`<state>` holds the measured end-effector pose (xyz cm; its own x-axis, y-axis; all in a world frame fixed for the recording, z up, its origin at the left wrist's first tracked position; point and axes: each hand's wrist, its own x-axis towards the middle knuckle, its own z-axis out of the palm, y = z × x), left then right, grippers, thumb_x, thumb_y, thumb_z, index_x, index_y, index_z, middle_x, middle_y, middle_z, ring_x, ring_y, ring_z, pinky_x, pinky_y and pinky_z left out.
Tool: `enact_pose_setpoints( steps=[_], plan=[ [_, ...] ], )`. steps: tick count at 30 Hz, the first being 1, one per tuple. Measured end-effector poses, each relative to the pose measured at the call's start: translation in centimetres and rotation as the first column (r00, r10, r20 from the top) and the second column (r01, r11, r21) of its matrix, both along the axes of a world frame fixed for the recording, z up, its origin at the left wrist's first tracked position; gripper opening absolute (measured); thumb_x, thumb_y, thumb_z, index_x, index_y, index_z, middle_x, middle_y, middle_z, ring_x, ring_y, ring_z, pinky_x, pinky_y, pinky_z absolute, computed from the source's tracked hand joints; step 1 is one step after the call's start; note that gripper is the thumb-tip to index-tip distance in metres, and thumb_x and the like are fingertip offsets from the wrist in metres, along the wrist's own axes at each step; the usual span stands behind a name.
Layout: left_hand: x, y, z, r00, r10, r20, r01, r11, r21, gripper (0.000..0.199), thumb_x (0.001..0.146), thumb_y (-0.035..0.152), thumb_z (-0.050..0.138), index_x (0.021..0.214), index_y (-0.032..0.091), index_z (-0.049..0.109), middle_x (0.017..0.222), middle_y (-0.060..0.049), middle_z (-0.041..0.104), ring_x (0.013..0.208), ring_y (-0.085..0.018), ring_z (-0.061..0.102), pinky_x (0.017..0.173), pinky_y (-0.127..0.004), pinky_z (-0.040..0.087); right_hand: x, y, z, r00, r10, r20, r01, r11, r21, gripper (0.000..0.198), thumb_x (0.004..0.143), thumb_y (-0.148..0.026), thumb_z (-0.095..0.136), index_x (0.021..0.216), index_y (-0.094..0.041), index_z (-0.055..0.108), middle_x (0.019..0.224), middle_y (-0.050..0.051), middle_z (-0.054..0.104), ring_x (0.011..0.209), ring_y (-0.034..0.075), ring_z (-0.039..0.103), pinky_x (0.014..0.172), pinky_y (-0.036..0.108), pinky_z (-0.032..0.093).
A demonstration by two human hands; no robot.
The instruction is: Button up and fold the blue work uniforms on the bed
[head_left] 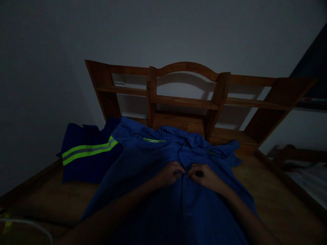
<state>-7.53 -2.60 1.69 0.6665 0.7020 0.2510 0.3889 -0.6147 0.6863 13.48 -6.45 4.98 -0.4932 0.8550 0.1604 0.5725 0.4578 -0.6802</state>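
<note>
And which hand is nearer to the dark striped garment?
Left. The left hand is on the shirt, to the right of the dark striped garment; the right hand, also on the shirt, is farther right.

no legible text, no readable labels or numbers

A blue shirt [166, 204], marked at the chest with thin yellow-green strips [153, 140], is spread front up and wrinkled, its collar end laid toward twelve o'clock, its body toward six, its placket [184, 197] pinched.
</note>
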Motion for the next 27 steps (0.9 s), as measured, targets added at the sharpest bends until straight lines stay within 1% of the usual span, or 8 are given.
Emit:
enact_pose_setpoints(
  steps=[3, 7, 12, 15, 17, 19, 24, 27],
  plan=[
    [-0.1, -0.1, 0.1, 0.999, 0.037, -0.015, -0.036, 0.999, 0.012, 0.027, 0.073, 0.014, 0.059, 0.099, 0.019, 0.063, 0.095, -0.005, 0.059, 0.089, -0.017, 0.053, 0.080, -0.027, 0.041, 0.0, 0.1, 0.1, 1.000, 0.024, 0.010, -0.024, 1.000, -0.010, 0.024, 0.075, -0.009, 0.051, 0.083, -0.021, 0.070, 0.083, -0.001, 0.066, 0.072, 0.011, 0.059, 0.064, 0.021, 0.040],
    [-0.2, -0.3, 0.5, 0.998, -0.001, -0.060, 0.004, 0.999, 0.035, 0.025, 0.073, 0.015, 0.060, 0.097, 0.018, 0.062, 0.095, -0.005, 0.058, 0.091, -0.017, 0.052, 0.081, -0.027, 0.040, 0.1, -0.1, 0.3, 0.998, 0.060, 0.010, -0.060, 0.998, -0.027, 0.023, 0.077, -0.012, 0.052, 0.085, -0.021, 0.071, 0.084, 0.000, 0.066, 0.075, 0.012, 0.059, 0.067, 0.022, 0.042],
    [-0.3, -1.0, 1.2, 0.995, -0.029, -0.096, 0.039, 0.994, 0.105, 0.023, 0.070, 0.011, 0.057, 0.092, 0.017, 0.059, 0.094, -0.005, 0.057, 0.092, -0.017, 0.051, 0.085, -0.028, 0.039, 0.2, 0.1, 0.0, 0.998, 0.066, -0.020, -0.067, 0.997, -0.040, 0.022, 0.077, -0.013, 0.053, 0.084, -0.022, 0.071, 0.084, -0.001, 0.066, 0.074, 0.012, 0.059, 0.068, 0.022, 0.042],
    [-0.4, -1.2, 1.2, 0.993, -0.063, -0.095, 0.074, 0.991, 0.111, 0.021, 0.071, 0.014, 0.059, 0.092, 0.017, 0.058, 0.094, -0.004, 0.057, 0.092, -0.017, 0.050, 0.086, -0.028, 0.038, 0.3, 0.2, -0.2, 0.997, 0.072, -0.022, -0.073, 0.996, -0.047, 0.022, 0.078, -0.014, 0.054, 0.086, -0.022, 0.072, 0.084, 0.000, 0.065, 0.074, 0.012, 0.059, 0.067, 0.022, 0.042],
    [-0.4, -1.1, 1.0, 0.993, -0.084, -0.079, 0.092, 0.991, 0.102, 0.019, 0.073, 0.015, 0.058, 0.092, 0.018, 0.057, 0.093, -0.003, 0.058, 0.092, -0.016, 0.051, 0.085, -0.027, 0.038, 0.3, 0.1, -0.1, 0.997, 0.080, -0.017, -0.080, 0.996, -0.047, 0.023, 0.079, -0.015, 0.054, 0.089, -0.023, 0.072, 0.084, 0.000, 0.065, 0.074, 0.012, 0.059, 0.066, 0.022, 0.042],
    [-0.3, -0.9, 0.8, 0.995, -0.080, -0.055, 0.084, 0.993, 0.081, 0.018, 0.075, 0.015, 0.056, 0.092, 0.018, 0.057, 0.092, -0.002, 0.058, 0.090, -0.015, 0.051, 0.083, -0.026, 0.038, 0.3, 0.1, -0.1, 0.996, 0.090, -0.012, -0.091, 0.995, -0.042, 0.023, 0.079, -0.016, 0.054, 0.091, -0.023, 0.073, 0.083, 0.001, 0.065, 0.074, 0.012, 0.059, 0.066, 0.022, 0.042],
    [0.0, -1.0, 1.0, 0.999, -0.040, -0.031, 0.040, 0.999, 0.008, 0.015, 0.073, 0.012, 0.054, 0.087, 0.018, 0.058, 0.086, -0.001, 0.060, 0.082, -0.014, 0.054, 0.074, -0.023, 0.040, 0.4, -0.1, 0.0, 0.993, 0.115, -0.017, -0.115, 0.992, -0.044, 0.022, 0.082, -0.020, 0.054, 0.094, -0.023, 0.072, 0.083, 0.001, 0.064, 0.074, 0.012, 0.058, 0.065, 0.022, 0.043],
    [-0.2, -1.0, 1.1, 1.000, 0.006, -0.006, -0.006, 0.999, -0.051, 0.016, 0.072, 0.010, 0.051, 0.085, 0.017, 0.057, 0.079, 0.000, 0.060, 0.074, -0.013, 0.055, 0.066, -0.022, 0.041, 0.3, -0.2, 0.2, 0.992, 0.106, -0.067, -0.110, 0.992, -0.065, 0.023, 0.083, -0.025, 0.055, 0.098, -0.022, 0.071, 0.085, 0.002, 0.064, 0.076, 0.013, 0.058, 0.067, 0.023, 0.044]
  ],
)
